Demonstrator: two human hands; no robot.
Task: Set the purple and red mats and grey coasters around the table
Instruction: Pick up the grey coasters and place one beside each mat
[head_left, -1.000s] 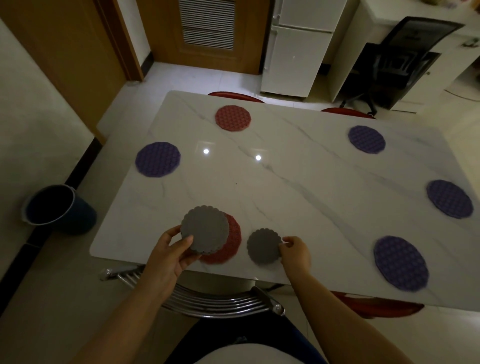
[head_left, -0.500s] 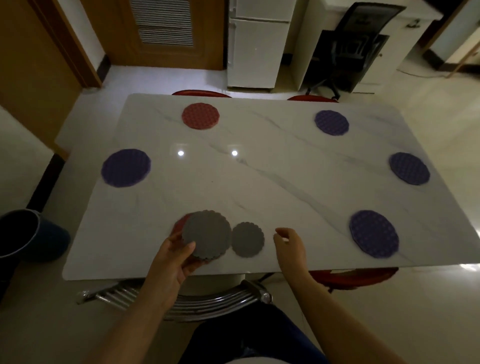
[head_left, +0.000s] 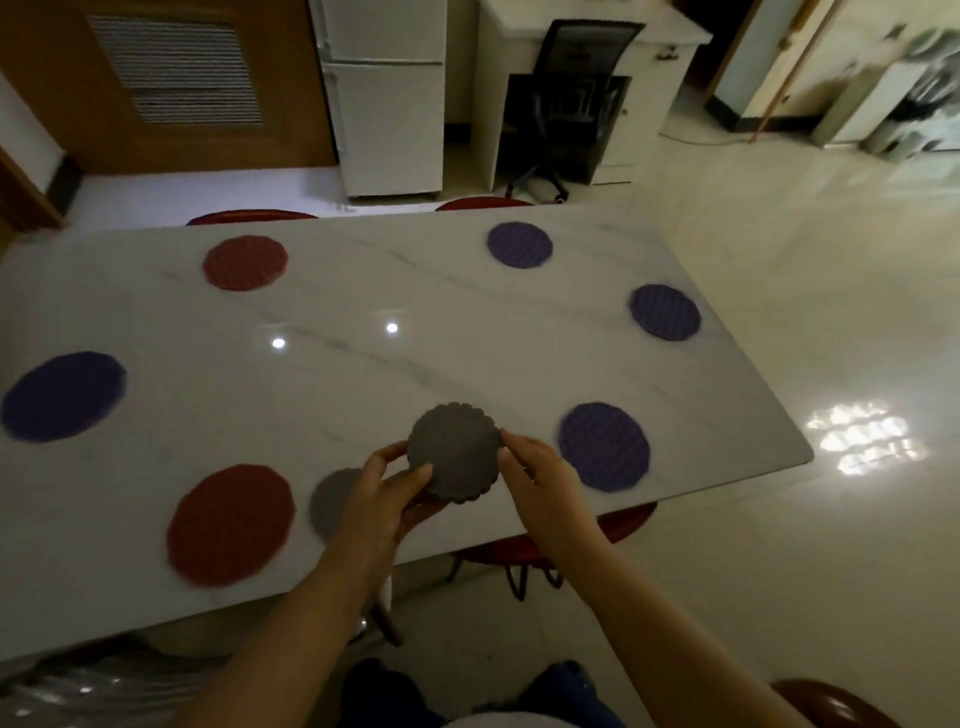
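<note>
Both hands hold a stack of grey coasters (head_left: 454, 451) just above the near edge of the marble table (head_left: 363, 374): the left hand (head_left: 384, 499) cups it from below and the left, thumb laid on the top face, while the right hand (head_left: 540, 475) has its fingertips against the right rim. How many coasters are in the stack cannot be told, though the scalloped edge looks more than 1 thick. 1 grey coaster (head_left: 332, 499) already lies flat near the near edge, just right of the near red mat (head_left: 231, 525) and partly hidden by the left hand. 6 mats are laid out: that one, a second red mat (head_left: 245, 262) at the far edge, 1 purple mat (head_left: 62, 396) at the left edge, 1 purple mat (head_left: 519, 244) at the far edge, 1 purple mat (head_left: 666, 312) at the right edge, and 1 purple mat (head_left: 605, 447) near the near right corner, just beside the right hand. The coasters look thin, light and somewhat flexible, probably silicone or rubber and so likely to cling together; the top one is best peeled off by pinching its scalloped rim, with the left hand steadying the rest.
</note>
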